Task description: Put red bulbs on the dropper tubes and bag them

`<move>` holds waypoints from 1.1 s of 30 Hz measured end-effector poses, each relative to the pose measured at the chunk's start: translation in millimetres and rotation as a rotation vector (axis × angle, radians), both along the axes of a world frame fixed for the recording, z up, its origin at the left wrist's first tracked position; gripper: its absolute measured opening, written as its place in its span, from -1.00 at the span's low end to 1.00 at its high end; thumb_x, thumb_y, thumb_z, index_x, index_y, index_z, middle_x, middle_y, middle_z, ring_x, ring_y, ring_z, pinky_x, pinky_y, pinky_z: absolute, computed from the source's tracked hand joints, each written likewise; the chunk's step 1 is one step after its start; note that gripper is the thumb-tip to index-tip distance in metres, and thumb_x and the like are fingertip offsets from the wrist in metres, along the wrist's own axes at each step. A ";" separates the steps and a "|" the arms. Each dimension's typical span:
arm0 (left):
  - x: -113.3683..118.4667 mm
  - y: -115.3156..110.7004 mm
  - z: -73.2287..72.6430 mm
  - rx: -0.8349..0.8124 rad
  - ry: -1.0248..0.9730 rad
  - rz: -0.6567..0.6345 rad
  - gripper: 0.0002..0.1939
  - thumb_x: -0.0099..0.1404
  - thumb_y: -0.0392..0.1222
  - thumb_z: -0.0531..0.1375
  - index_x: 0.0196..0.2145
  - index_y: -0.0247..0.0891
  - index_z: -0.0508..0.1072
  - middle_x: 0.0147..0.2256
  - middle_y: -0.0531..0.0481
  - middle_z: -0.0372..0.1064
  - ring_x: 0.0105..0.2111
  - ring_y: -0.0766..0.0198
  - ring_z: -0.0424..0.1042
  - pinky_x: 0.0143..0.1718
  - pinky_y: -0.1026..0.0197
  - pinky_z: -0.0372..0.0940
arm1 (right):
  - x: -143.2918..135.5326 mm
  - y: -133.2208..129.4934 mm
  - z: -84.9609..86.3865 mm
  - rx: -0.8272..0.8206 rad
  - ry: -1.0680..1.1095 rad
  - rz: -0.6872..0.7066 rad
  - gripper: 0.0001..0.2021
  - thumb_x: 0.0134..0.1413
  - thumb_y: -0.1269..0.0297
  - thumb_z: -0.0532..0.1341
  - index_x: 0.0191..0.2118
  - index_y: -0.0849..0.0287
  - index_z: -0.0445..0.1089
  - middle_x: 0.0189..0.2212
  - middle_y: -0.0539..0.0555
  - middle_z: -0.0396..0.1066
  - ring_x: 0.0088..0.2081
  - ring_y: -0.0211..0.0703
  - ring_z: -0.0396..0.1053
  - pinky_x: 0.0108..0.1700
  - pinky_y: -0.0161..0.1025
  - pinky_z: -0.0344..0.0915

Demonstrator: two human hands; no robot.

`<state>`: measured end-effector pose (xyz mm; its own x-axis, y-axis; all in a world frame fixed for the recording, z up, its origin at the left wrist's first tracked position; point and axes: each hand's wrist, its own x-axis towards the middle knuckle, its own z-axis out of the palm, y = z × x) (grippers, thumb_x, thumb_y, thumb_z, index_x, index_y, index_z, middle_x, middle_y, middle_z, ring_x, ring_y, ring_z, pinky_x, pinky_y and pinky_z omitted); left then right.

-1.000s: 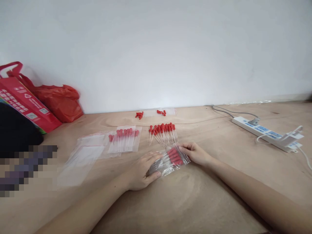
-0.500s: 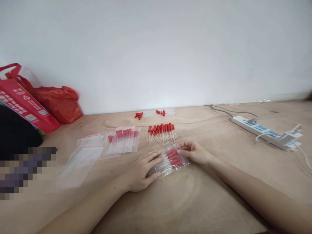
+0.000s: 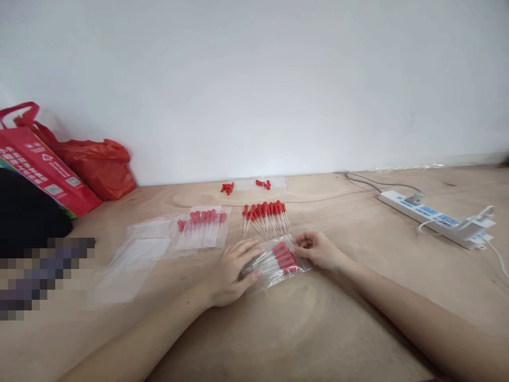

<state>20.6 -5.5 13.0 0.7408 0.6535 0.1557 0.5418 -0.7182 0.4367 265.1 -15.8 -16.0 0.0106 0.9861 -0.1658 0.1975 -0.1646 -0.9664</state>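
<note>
A clear zip bag (image 3: 262, 283) lies flat in front of me, with several red-bulbed droppers (image 3: 285, 260) inside, bulbs to the right and pale stems to the left. My left hand (image 3: 237, 273) rests over the bag's left end, fingers and thumb spread apart. At the opposite end, my right hand (image 3: 316, 250) pinches the bag's upper right edge between thumb and curled fingers. Just beyond the bag is a row of loose droppers (image 3: 265, 216) with their red bulbs pointing away from me. Filled bags (image 3: 202, 229) overlap to the left of that row.
Flat, unfilled-looking bags (image 3: 137, 260) lie at left. Near the wall are loose red bulbs (image 3: 228, 188) and another clear bag (image 3: 278, 182). A white power strip (image 3: 429, 215) with cables lies at right. Red carrier bags (image 3: 99, 167) and a black object (image 3: 32, 217) stand at far left.
The left hand has shifted slightly left and away from me, showing more of the stems in the bag. The right hand stays at the bag's right edge, nearly unmoved.
</note>
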 end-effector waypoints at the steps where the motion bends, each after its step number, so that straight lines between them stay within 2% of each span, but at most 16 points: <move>1: 3.0 1.7 0.6 -0.005 -0.035 0.023 -0.63 0.25 -0.08 0.02 0.00 -0.18 0.25 0.07 -0.09 0.14 0.07 0.09 0.10 0.08 -0.02 0.03 | 0.7 0.6 -1.2 0.003 -0.037 -0.024 -0.65 -0.39 0.18 0.37 -0.39 0.22 0.34 -0.73 -0.09 0.31 -0.71 -0.36 0.18 -0.69 -0.40 0.04; 4: 16.1 8.5 3.4 -0.032 -0.109 0.061 -0.66 0.21 -0.09 0.07 -0.07 -0.23 0.27 -0.06 -0.08 0.26 -0.05 0.15 0.24 -0.02 0.08 0.15 | 1.4 2.2 -2.8 -0.008 -0.062 -0.036 -0.62 -0.40 0.25 0.36 -0.34 0.22 0.31 -0.78 -0.16 0.23 -0.75 -0.40 0.09 -0.72 -0.42 -0.06; 7: 32.1 17.4 7.1 -0.096 -0.075 0.101 -0.58 0.13 -0.03 0.14 -0.09 -0.25 0.27 -0.11 -0.10 0.28 -0.10 0.12 0.28 -0.08 0.07 0.19 | 0.7 3.2 -1.4 -0.038 0.008 0.038 -0.72 -0.41 0.26 0.35 -0.46 0.22 0.32 -0.79 -0.16 0.21 -0.76 -0.44 0.05 -0.71 -0.42 -0.07; 11: 50.5 34.4 7.3 -0.253 -0.024 0.135 -0.39 -0.13 -0.02 0.31 -0.12 -0.30 0.30 -0.14 -0.14 0.29 -0.14 0.08 0.30 -0.15 0.09 0.22 | -0.4 3.1 0.8 -0.016 0.051 0.111 -0.76 -0.43 0.23 0.35 -0.61 0.23 0.31 -0.76 -0.12 0.23 -0.72 -0.45 0.06 -0.67 -0.42 -0.04; 15: 57.0 50.7 3.6 -0.452 -0.002 0.121 -0.36 -0.34 0.01 0.38 -0.26 -0.32 0.37 -0.36 0.00 0.33 -0.35 0.19 0.35 -0.37 0.23 0.24 | -3.9 0.3 0.5 0.107 0.077 0.156 -0.72 -0.38 0.14 0.34 -0.57 0.23 0.31 -0.70 -0.11 0.25 -0.67 -0.43 0.09 -0.62 -0.41 0.01; 18: 53.6 54.1 4.9 -0.510 0.005 0.104 -0.43 -0.37 -0.01 0.39 -0.38 -0.31 0.34 -0.49 0.10 0.28 -0.44 0.27 0.31 -0.48 0.30 0.18 | -9.7 -3.0 0.3 0.160 0.084 0.197 -0.68 -0.33 0.06 0.31 -0.54 0.22 0.30 -0.71 -0.12 0.20 -0.67 -0.43 0.06 -0.61 -0.40 -0.02; 20: 49.1 51.0 7.1 -0.570 -0.025 0.074 -0.48 -0.33 -0.05 0.38 -0.41 -0.30 0.29 -0.51 0.14 0.26 -0.45 0.29 0.31 -0.49 0.31 0.17 | -14.2 -5.4 0.8 0.190 0.099 0.218 -0.66 -0.32 0.04 0.31 -0.52 0.22 0.29 -0.72 -0.14 0.17 -0.67 -0.44 0.04 -0.61 -0.40 -0.02; 23: 39.1 41.6 10.1 -0.745 -0.133 0.039 -0.52 -0.23 -0.13 0.36 -0.38 -0.29 0.24 -0.48 0.13 0.30 -0.45 0.30 0.34 -0.45 0.29 0.20 | -19.2 -8.4 2.0 0.231 0.123 0.207 -0.66 -0.30 0.03 0.30 -0.49 0.21 0.28 -0.69 -0.13 0.17 -0.64 -0.43 0.06 -0.58 -0.40 0.01; 26: 21.1 34.5 15.1 -0.855 -0.293 0.085 -0.50 -0.18 -0.19 0.35 -0.30 -0.30 0.22 -0.44 0.08 0.35 -0.42 0.28 0.38 -0.38 0.23 0.25 | -19.7 -10.3 3.6 0.234 0.118 0.168 -0.65 -0.27 0.02 0.28 -0.42 0.20 0.29 -0.65 -0.12 0.19 -0.62 -0.42 0.07 -0.57 -0.39 0.03; 29: -8.3 40.2 24.1 -0.806 -0.486 0.262 -0.48 -0.15 -0.20 0.36 -0.24 -0.30 0.24 -0.34 0.02 0.40 -0.32 0.24 0.42 -0.28 0.20 0.27 | -17.2 -11.2 5.0 0.204 0.065 0.149 -0.66 -0.25 0.01 0.26 -0.45 0.19 0.30 -0.67 -0.12 0.16 -0.65 -0.43 0.03 -0.59 -0.40 0.00; 33: -53.3 73.7 31.6 -0.617 -0.648 0.570 -0.42 -0.17 -0.15 0.37 -0.19 -0.29 0.25 -0.30 -0.05 0.41 -0.36 0.21 0.44 -0.35 0.19 0.31 | -15.2 -11.5 5.1 0.174 0.003 0.139 -0.69 -0.22 0.03 0.25 -0.49 0.20 0.29 -0.67 -0.11 0.15 -0.65 -0.44 0.00 -0.62 -0.41 -0.03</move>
